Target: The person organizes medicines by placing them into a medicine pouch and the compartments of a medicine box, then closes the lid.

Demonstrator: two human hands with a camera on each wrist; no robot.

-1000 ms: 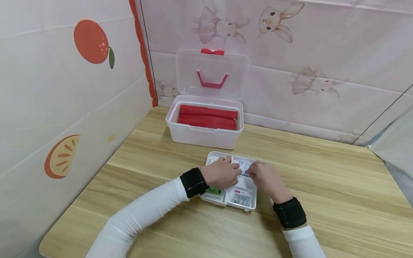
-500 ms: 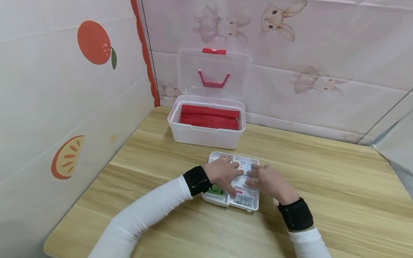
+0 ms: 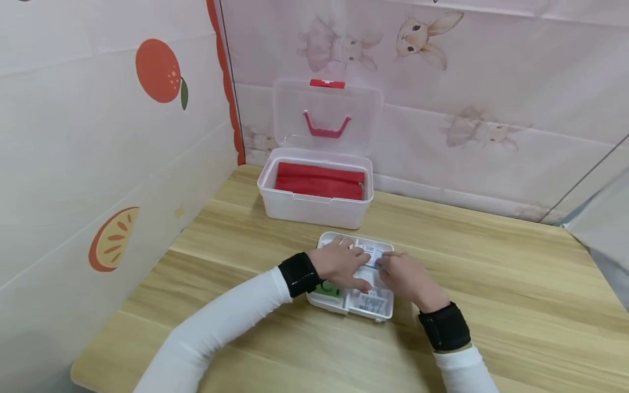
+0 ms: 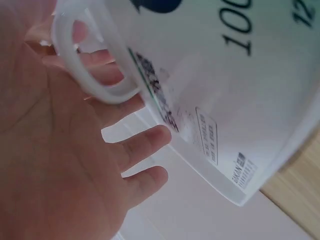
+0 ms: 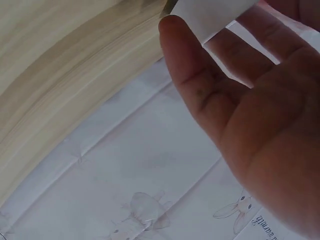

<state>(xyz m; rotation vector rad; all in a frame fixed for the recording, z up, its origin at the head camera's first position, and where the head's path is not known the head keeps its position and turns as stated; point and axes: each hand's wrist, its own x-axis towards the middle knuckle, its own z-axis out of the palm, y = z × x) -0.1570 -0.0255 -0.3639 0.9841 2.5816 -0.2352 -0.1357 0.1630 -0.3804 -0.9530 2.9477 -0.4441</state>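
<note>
A white compartment case [image 3: 397,244] lies flat on the table. My left hand [image 3: 341,265] rests across its middle with the fingers spread. A small white-and-blue packet [image 3: 369,255] sits in the upper right compartment, and my right hand [image 3: 405,275] pinches its right end with bent fingers. Below are a green pack [image 3: 326,289], partly under my left hand, and a printed sachet [image 3: 372,303]. In the left wrist view, loose fingers are beside a translucent jug [image 4: 200,75] with a handle and printed numbers. The right wrist view has a white sheet-like piece [image 5: 210,17] between thumb and fingers.
Behind the case stands a clear plastic box [image 3: 314,210], its lid [image 3: 290,117] raised against the back wall. A red zip pouch [image 3: 319,188] lies inside it. A printed curtain wall [image 3: 118,180] borders the table [image 3: 491,273] on the left.
My right hand lifted its spread fingers off the packet's end half a second ago, then closed them back on it. The left thumb has moved down towards the lower compartment.
</note>
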